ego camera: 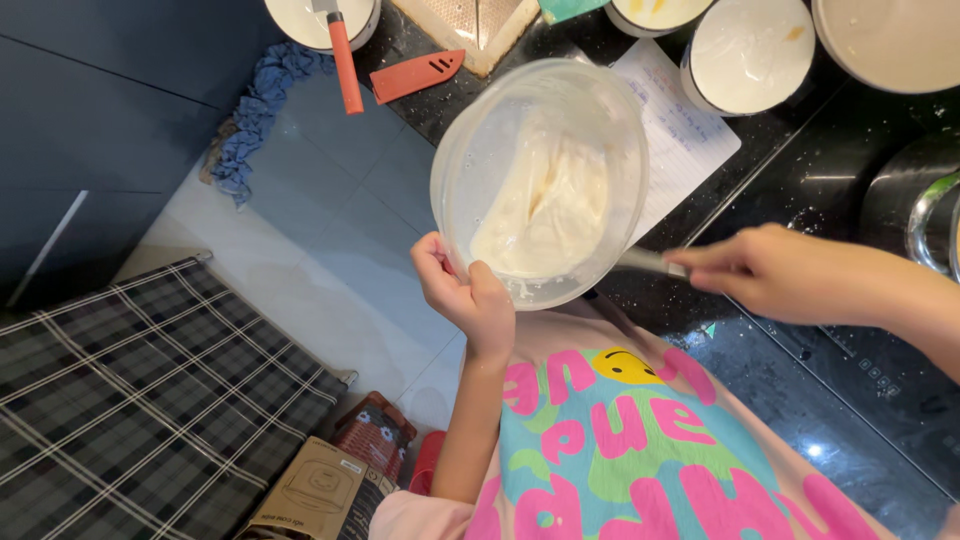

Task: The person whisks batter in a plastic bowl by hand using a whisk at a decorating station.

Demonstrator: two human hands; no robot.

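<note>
Around you: black counter [800,190] to the right with a lined paper sheet [690,135] lying flat on it, partly behind the bowl [540,180]; white dishes [745,50] along the far edge, all cut off by the frame; an orange-handled knife [345,60] resting in a far-left dish, its orange sheath [415,75] just beside. A blue rag [255,115] lies on the tiled floor, a plaid cloth [150,400] near left. The bowl is clear plastic, tilted toward you, held above the counter's edge; pale cream batter [545,215] is pooled against its near wall, with smears up the sides. Your left hand [465,290] is closed on the bowl's near rim, thumb inside. Your right hand [765,270] is closed around a thin utensil handle [650,262] that runs behind the bowl; its working end is hidden, so its kind can't be told. A metal pot [915,200] at far right is cut off.
</note>
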